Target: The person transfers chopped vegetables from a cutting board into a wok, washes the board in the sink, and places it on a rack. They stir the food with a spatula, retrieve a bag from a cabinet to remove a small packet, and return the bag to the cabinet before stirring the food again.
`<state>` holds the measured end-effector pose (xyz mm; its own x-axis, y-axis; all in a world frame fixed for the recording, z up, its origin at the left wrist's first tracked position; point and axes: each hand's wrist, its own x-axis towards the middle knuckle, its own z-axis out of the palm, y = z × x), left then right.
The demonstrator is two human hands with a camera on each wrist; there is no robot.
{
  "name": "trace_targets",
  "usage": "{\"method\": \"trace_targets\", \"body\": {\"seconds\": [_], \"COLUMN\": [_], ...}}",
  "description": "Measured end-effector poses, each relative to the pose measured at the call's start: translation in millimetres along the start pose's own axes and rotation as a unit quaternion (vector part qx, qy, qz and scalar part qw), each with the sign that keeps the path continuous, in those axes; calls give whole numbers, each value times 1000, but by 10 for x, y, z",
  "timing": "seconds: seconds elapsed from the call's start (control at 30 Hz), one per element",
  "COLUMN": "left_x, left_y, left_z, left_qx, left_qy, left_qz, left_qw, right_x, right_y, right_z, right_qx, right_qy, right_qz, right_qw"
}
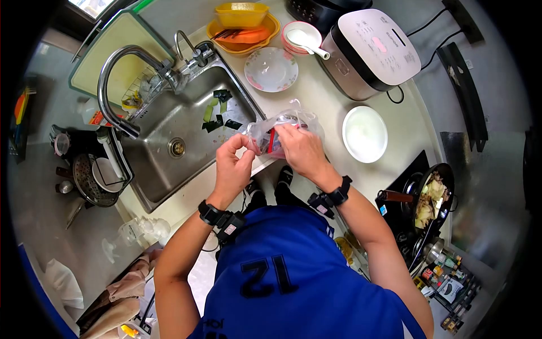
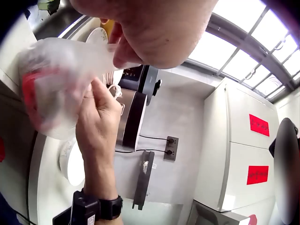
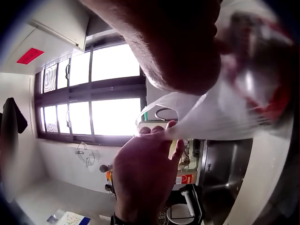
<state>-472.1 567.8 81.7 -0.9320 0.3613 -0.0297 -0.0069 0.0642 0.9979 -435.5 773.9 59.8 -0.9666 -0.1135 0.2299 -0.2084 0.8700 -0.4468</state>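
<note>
A clear plastic bag (image 1: 285, 123) with something red inside is held over the counter edge beside the sink. My left hand (image 1: 244, 148) pinches the bag's left side between thumb and fingers. My right hand (image 1: 285, 135) grips its right side, fingers curled into the plastic. In the left wrist view the bag (image 2: 51, 89) fills the left, with the right hand (image 2: 98, 122) holding it from behind. The right wrist view shows the stretched bag (image 3: 243, 93) and the left hand (image 3: 145, 173) pinching its edge.
A steel sink (image 1: 169, 121) with green scraps (image 1: 217, 116) and a tall faucet (image 1: 121, 73) lies left. A floral bowl (image 1: 271, 69), rice cooker (image 1: 372, 51) and white plate (image 1: 365, 134) stand on the counter. A wok with food (image 1: 432, 198) sits at the right.
</note>
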Motion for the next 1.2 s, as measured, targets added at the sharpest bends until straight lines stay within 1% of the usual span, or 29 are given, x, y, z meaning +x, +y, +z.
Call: {"method": "trace_targets", "body": {"seconds": [0.03,0.1,0.13,0.17,0.27,0.37,0.47,0.5,0.6,0.77,0.9,1.0,1.07,1.1,1.2], "left_x": [-8,-11,-13,-9,5,49,95,105,120,143,179,191,220,233,244], "left_y": [9,35,63,103,92,40,-8,-10,-13,-74,-125,-138,-103,-98,-14], "left_z": [-11,-36,-29,0,74,102,92,94,86,55,24,13,15,2,-35], "left_qx": [-17,-54,-43,-33,-22,-49,-84,-90,-82,-20,-18,-29,-74,-69,-54], "left_qy": [-12,-32,-35,-38,-35,-21,-19,-20,-21,-13,-5,7,34,36,21], "left_qz": [-13,-38,-38,-38,-38,-35,-47,-43,-38,-20,-20,-23,-34,-31,-44], "left_qw": [1000,997,998,998,998,998,995,995,996,1000,1000,999,996,996,997], "right_x": [-2,-29,-34,-20,74,55,131,149,234,343,438,445,406,379,287], "right_y": [29,81,73,14,15,119,166,192,221,312,333,412,403,406,498], "right_z": [-2,-57,-87,-125,-22,187,310,299,401,603,627,723,574,511,457], "right_qx": [-52,-84,-100,-89,-14,23,-55,-84,-121,-112,-114,-103,-66,-46,37], "right_qy": [-99,-95,-94,-71,17,-73,-102,-97,-100,-108,-116,-104,-65,-47,60], "right_qz": [49,13,-5,0,-120,-79,-2,-7,30,27,27,36,3,-15,-58], "right_qw": [992,992,991,994,993,994,993,992,987,987,986,989,996,998,996]}}
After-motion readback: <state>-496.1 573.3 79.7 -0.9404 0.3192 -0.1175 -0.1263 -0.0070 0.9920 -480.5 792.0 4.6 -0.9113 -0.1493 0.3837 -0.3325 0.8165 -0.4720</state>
